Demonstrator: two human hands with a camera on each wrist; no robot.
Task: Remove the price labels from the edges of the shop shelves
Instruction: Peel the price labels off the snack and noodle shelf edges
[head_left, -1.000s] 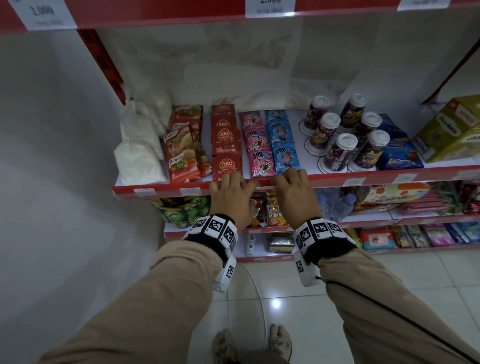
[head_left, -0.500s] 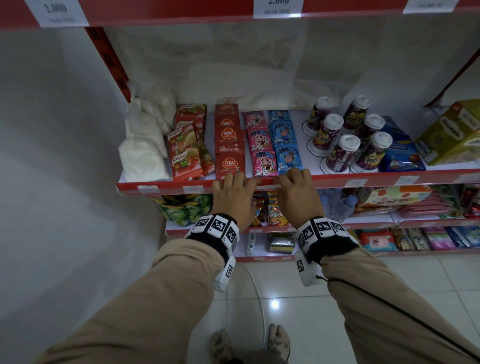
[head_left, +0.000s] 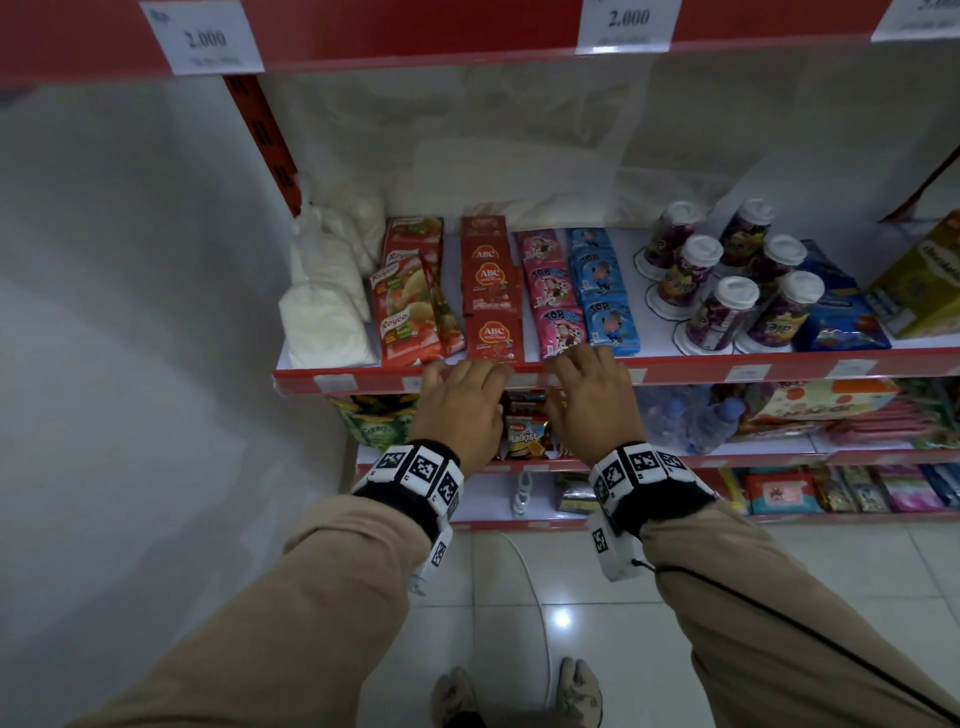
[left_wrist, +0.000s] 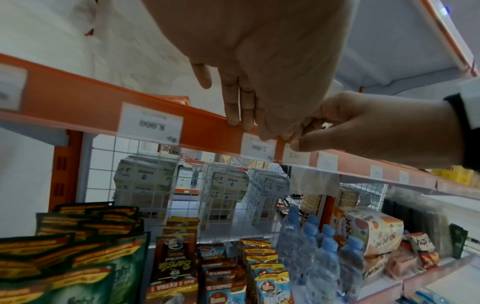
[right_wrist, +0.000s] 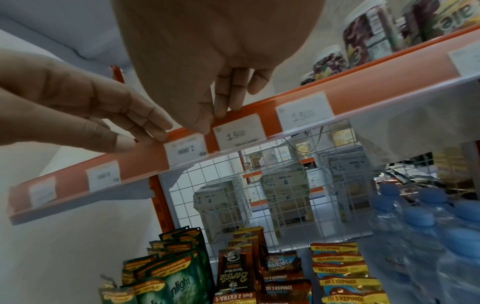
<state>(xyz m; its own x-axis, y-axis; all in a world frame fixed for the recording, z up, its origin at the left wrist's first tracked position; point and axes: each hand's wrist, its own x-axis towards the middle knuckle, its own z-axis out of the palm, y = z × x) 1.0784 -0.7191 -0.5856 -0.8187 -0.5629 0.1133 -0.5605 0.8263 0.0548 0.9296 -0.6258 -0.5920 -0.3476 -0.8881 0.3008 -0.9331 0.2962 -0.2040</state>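
The red shelf edge (head_left: 691, 370) carries several small white price labels in a clear strip. My left hand (head_left: 467, 371) lies on it with straight fingers (left_wrist: 240, 115) on the rail's top, just left of a "2.000" label (right_wrist: 185, 150). My right hand (head_left: 582, 364) is beside it, with its fingertips (right_wrist: 228, 107) on the top edge of a "1.500" label (right_wrist: 239, 132) and its thumb (left_wrist: 301, 144) on the label's front, pinching it. Other labels sit further left (head_left: 335, 383) and further right (head_left: 747, 372).
On the shelf lie white bags (head_left: 322, 312), red, pink and blue sachets (head_left: 493, 312) and lidded cups (head_left: 727, 306). The shelf above bears larger "2.000" labels (head_left: 208, 39). Below are snack packs (right_wrist: 285, 267) and water bottles (left_wrist: 319, 253). A white wall (head_left: 130, 312) is at the left.
Hardly anything differs: both hands stay at the same place on the shelf edge.
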